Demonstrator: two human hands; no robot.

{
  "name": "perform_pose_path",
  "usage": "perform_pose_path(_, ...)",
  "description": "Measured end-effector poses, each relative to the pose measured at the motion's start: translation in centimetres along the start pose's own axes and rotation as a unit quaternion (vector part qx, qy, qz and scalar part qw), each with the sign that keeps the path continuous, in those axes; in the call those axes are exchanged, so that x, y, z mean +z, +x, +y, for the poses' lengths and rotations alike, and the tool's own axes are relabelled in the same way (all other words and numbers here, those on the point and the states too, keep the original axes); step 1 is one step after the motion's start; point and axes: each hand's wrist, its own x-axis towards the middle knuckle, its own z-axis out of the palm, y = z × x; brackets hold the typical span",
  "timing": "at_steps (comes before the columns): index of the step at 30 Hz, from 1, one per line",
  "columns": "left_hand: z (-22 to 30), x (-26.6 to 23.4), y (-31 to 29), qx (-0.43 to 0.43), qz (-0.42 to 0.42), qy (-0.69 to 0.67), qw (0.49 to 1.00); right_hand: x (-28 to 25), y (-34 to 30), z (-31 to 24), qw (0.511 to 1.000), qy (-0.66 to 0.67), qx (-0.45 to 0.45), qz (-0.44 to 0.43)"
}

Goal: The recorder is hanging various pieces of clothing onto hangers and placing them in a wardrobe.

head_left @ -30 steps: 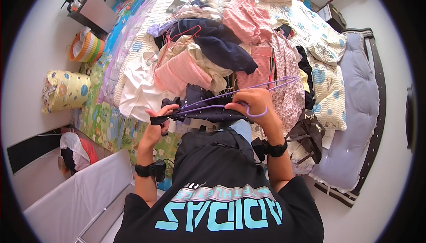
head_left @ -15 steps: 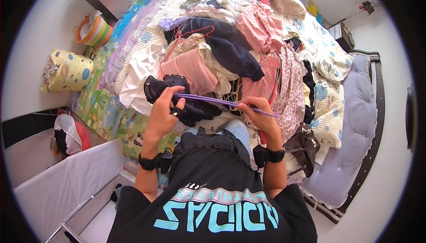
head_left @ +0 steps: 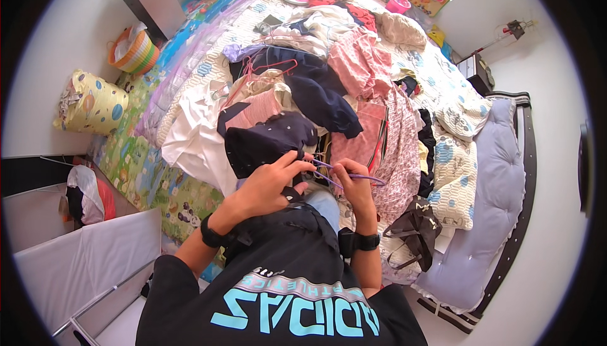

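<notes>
A dark dotted garment (head_left: 269, 140) hangs bunched in front of me, above the heap on the bed. My left hand (head_left: 275, 180) is closed on its near edge, fingers bent around the cloth. A purple clothes hanger (head_left: 363, 177) reaches from my right hand (head_left: 353, 185) to the garment's edge by my left fingers. My right hand is shut on the hanger's outer end. How far the hanger goes inside the cloth is hidden. Just beyond lie a pink knitted piece (head_left: 256, 111), a navy garment (head_left: 319, 87) and pink hangers (head_left: 269, 68).
White cloth (head_left: 196, 131) lies left of the garment, pink patterned clothes (head_left: 401, 150) to the right. A dark bag (head_left: 414, 229) sits near my right elbow. Baskets (head_left: 136, 52) and a yellow patterned hamper (head_left: 95, 103) stand on the floor mat at left. A grey cushioned bench pad (head_left: 487, 194) runs along the right.
The garment has spread out and risen over the pink knit. My left hand has moved right, toward my right hand. The hanger's left part has gone from the open to the garment's edge.
</notes>
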Motion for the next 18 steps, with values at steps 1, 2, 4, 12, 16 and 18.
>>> perform_pose_path(1, 0.0, -0.2, -0.1, 0.002, 0.017, -0.045, 0.999, -0.6, -0.1, 0.0, 1.0, -0.017, -0.008, 0.013)
perform_pose_path(2, 0.0, -0.3, -0.1, -0.008, 0.037, -0.088, 0.995, -1.2, -0.1, 0.1, 0.999, -0.041, -0.015, 0.03)
perform_pose_path(4, -0.1, -0.7, -0.4, -0.004, 0.058, -0.083, 0.995, -2.5, -0.7, 0.2, 0.998, -0.041, 0.0, 0.04)
perform_pose_path(12, -1.8, -2.0, -1.3, -0.152, 0.225, 0.074, 0.96, -4.1, -2.4, 1.2, 0.989, -0.017, 0.003, 0.15)
perform_pose_path(16, -3.1, -3.3, -0.4, -0.077, 0.291, 0.231, 0.925, -3.1, -2.3, 0.2, 0.988, -0.04, -0.001, 0.148)
perform_pose_path(18, -3.5, -4.3, -0.3, -0.008, 0.324, 0.159, 0.933, -2.5, -2.2, -0.6, 0.99, -0.021, 0.028, 0.133)
